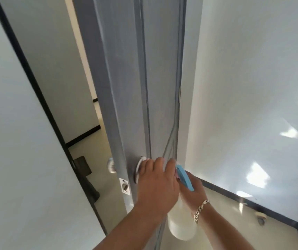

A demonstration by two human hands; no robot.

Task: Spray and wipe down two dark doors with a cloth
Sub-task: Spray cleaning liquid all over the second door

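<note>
A dark grey door (126, 87) stands ajar, seen almost edge-on, with its latch plate (124, 185) facing me. My left hand (157, 183) lies over the near door knob (138, 167), fingers curled round it, so only the knob's white rim shows. My right hand (193, 193), with a chain bracelet on the wrist, grips the neck of a white spray bottle (178, 230). The bottle's blue trigger head (185, 177) points at the door just right of my left hand. I see no cloth clearly.
The far-side knob (111, 166) sticks out past the door's edge. The black door frame (36, 96) runs down the left. White walls with a black baseboard (234, 194) close in on the right, with a small door stop (261, 216) near the floor. A dark mat (82, 165) lies beyond the doorway.
</note>
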